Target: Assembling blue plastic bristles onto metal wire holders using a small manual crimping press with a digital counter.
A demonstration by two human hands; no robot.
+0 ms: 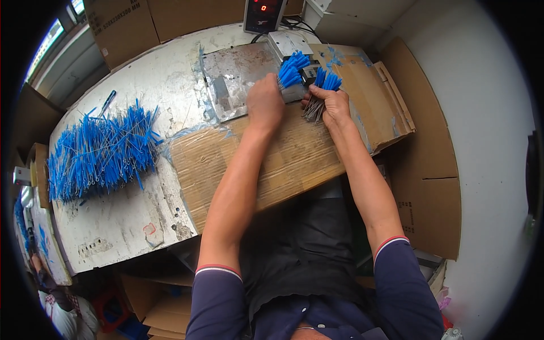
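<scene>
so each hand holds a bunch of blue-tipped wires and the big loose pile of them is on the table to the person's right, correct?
Not quite. The head view shows the big loose pile lying on the table to the person's left, not right. The rest holds: the left hand and the right hand each grip a bunch of blue-tipped wires.

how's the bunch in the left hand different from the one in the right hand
The left hand grips a bunch whose blue tips fan out wide above the fist; the right hand holds a bunch with a smaller blue tuft. The right bunch shows its grey wire ends below the fingers; the left bunch's wire ends are hidden by the hand. Both are thin blue-tipped wire pieces held over the metal plate.
</scene>
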